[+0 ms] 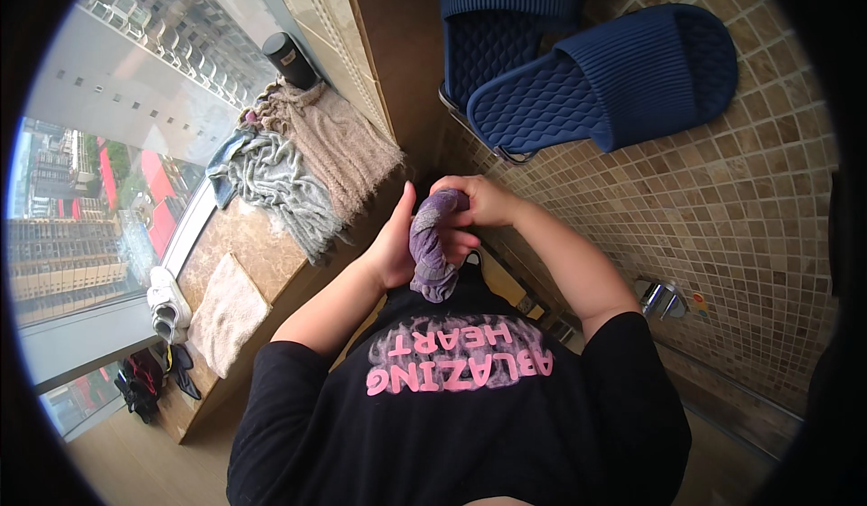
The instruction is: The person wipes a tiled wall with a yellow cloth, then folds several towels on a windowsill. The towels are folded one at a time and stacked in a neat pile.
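Note:
A twisted, rolled-up purple cloth point(428, 235) is between my two hands in front of my chest. My right hand point(482, 201) is closed around its upper end. My left hand point(399, 242) lies against the cloth, its thumb upright at one side and its fingers passing behind it; part of those fingers is hidden by the cloth. The cloth's bunched lower end hangs loose above my black shirt. To the left, a crumpled grey-green towel point(284, 188) and a beige towel point(345, 147) lie on the stone window ledge point(278, 252).
A black cylindrical container point(290, 59) stands by the window. A pale folded cloth point(229, 313) and white shoes point(166, 306) are further along the ledge. Blue slippers point(609, 79) rest on a metal rack against the mosaic-tiled wall point(738, 215). A chrome fixture point(662, 299) sticks out at the right.

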Demonstrator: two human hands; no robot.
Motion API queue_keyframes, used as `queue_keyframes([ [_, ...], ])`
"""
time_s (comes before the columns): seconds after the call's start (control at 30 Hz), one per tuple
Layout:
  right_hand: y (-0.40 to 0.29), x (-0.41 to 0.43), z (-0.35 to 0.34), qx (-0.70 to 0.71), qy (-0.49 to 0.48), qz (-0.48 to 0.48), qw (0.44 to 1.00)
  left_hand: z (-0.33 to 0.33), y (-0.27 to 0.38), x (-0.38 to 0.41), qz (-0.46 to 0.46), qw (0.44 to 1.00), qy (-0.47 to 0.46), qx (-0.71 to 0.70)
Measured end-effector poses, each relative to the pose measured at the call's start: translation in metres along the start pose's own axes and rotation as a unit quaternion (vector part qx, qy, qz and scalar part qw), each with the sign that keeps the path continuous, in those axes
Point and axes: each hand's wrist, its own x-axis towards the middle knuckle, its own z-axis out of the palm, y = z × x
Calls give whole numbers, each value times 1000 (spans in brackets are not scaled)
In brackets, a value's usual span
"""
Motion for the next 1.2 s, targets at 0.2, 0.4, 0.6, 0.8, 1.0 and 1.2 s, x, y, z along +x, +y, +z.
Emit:
queue_keyframes([
  [0.2,-1,-12,-4,274,-203,170,925,5,9,-58,419,550,-47,721],
  [0.4,-14,-3,-8,253,-415,266,832,22,25,-47,389,151,-88,904],
  [0.6,-35,1,7,252,-450,281,809,41,30,-27,327,-40,-65,942],
  [0.8,-62,-8,3,185,-405,302,843,62,38,-15,282,61,-104,952],
  [1.0,-70,-8,-1,26,-286,270,919,63,40,1,63,166,-69,982],
  [1.2,-57,6,18,-302,-95,263,911,25,41,29,-30,242,21,970],
])
